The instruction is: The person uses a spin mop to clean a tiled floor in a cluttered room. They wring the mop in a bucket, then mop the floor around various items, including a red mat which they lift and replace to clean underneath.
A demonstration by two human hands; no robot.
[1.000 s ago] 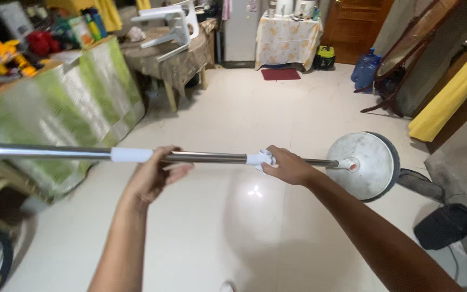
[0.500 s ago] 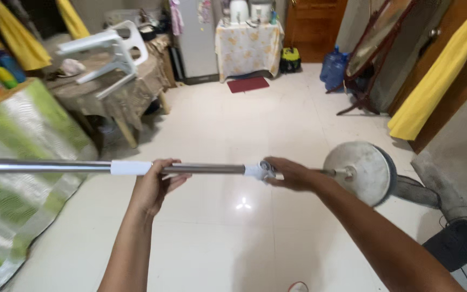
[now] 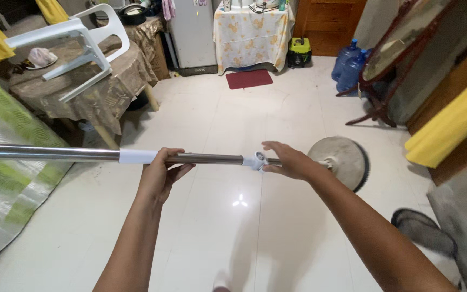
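A long metal pole (image 3: 71,154) runs across the middle of the frame, from the left edge toward the right, and it lies almost level. The left hand (image 3: 159,176) grips the pole from below, just right of a white sleeve (image 3: 138,156) on the shaft, with the fingers curled around the darker part of the tube. The right hand (image 3: 289,161) is further to the right, well apart from the left one. Its fingers rest on the pole beside a white plastic joint (image 3: 255,160); they look half open, so it is not possible to tell if this hand really clamps the shaft. At the right end of the pole sits a round grey disc (image 3: 339,157) (its dark edge shows at the lower right side), right of centre in the frame, above the pale tiled floor (image 3: 255,108).

In the upper left of the frame a white plastic chair (image 3: 77,38) lies upturned on a table with a brown cloth (image 3: 82,81). A green patterned cloth (image 3: 6,178) covers something at the left edge. In the upper middle lies a dark red mat (image 3: 248,79), and in the upper right stand blue water bottles (image 3: 349,65).
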